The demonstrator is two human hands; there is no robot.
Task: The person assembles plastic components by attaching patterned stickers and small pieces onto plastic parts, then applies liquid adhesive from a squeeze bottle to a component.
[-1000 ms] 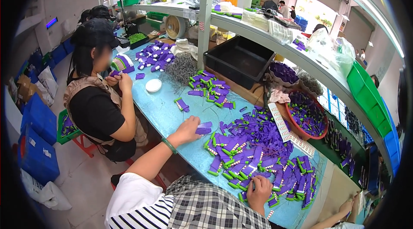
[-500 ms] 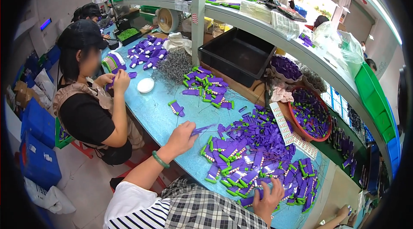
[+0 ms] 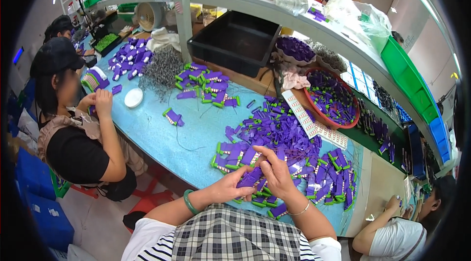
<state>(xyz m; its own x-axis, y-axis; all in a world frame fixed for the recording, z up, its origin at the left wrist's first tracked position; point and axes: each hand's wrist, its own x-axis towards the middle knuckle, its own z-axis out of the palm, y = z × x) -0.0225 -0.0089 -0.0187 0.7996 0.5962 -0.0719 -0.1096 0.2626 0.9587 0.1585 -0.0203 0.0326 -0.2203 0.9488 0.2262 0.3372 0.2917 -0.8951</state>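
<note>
In front of my body both hands meet at a flat purple plastic piece (image 3: 250, 176). My left hand (image 3: 223, 188), with a green bangle at the wrist, grips it from the left, fingers closed. My right hand (image 3: 275, 172) closes on its right side, thumb and bent fingers around it; part of the piece is hidden. Beneath and around them lie purple pieces with green ends and striped stickers (image 3: 321, 177). Farther off is a heap of loose purple parts (image 3: 279, 131). A single purple and green piece (image 3: 173, 117) rests apart on the blue tabletop (image 3: 152, 128).
Sticker sheets (image 3: 300, 114) lie beside a red basin (image 3: 355, 123) of purple and green parts. A black tray (image 3: 194, 50) stands at the back under a shelf (image 3: 255, 3). Co-workers sit left (image 3: 73, 148) and right (image 3: 397, 234). A white lid-like disc (image 3: 133, 98) lies toward the left.
My left hand has come in from the pile's left side with a purple piece. My right hand has risen from the near pieces to meet it. The whole view has turned rightward.
</note>
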